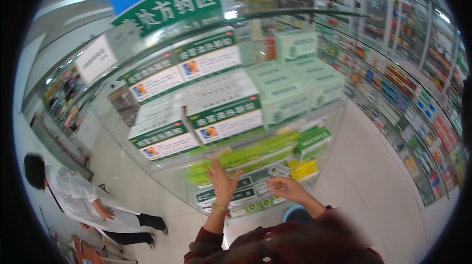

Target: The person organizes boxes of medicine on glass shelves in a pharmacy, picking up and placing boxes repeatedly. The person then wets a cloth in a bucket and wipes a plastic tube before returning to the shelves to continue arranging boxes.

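In the head view my left hand (pixel 222 182) is raised with its fingers apart before the glass shelf unit, its fingertips near a clear label holder (pixel 218 152) on the shelf edge. My right hand (pixel 283 187) has its fingers curled, near a small grey and white box (pixel 279 171); whether it holds anything is not plain. Above, white and green medicine boxes (pixel 228 116) stand stacked on the upper shelf beside pale green boxes (pixel 287 107). Lower down lie lime green boxes (pixel 254 155), a green and white box (pixel 313 142) and yellow boxes (pixel 304 170).
A person in a white coat (pixel 77 194) stands at the left, near a brown chair (pixel 86 251). Glass shelving with many packages (pixel 402 105) lines the right side. A blue bin (pixel 297 214) stands on the floor by the shelf unit. A green sign (pixel 177 3) bears writing.
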Action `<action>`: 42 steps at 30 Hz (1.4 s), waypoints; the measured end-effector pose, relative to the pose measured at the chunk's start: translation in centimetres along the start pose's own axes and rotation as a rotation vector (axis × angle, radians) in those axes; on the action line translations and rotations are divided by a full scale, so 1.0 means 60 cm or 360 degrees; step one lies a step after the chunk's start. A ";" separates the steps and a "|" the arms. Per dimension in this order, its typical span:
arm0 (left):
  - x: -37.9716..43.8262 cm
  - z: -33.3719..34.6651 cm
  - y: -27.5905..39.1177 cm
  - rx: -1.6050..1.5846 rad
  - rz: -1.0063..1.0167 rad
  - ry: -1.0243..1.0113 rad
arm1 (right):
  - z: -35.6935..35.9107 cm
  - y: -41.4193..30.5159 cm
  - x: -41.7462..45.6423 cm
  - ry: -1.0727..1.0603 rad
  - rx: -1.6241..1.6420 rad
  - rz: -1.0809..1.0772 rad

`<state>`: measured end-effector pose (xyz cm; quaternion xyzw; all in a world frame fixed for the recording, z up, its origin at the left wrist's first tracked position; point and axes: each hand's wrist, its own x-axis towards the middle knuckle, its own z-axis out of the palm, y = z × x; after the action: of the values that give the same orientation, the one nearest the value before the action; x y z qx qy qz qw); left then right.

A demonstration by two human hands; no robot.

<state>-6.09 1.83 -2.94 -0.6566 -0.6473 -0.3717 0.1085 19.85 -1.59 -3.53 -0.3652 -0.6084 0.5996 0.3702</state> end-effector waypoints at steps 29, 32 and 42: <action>0.283 -0.667 0.044 -0.0435 0.0502 0.1303 | 0.063 0.009 -0.016 -0.0490 0.0001 0.0079; 0.103 -0.657 -0.051 -0.1588 0.0297 0.1664 | 0.077 0.000 -0.007 -0.0623 -0.0049 0.0063; -0.184 -0.280 -0.019 -0.2429 -0.1377 0.0023 | 0.120 -0.060 0.063 -0.0829 0.0657 -0.0001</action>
<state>-11.72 -16.96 1.51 -0.2445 -0.4136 -0.7159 -0.5066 11.70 -1.61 0.09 -0.1168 -0.5484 0.7832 0.2686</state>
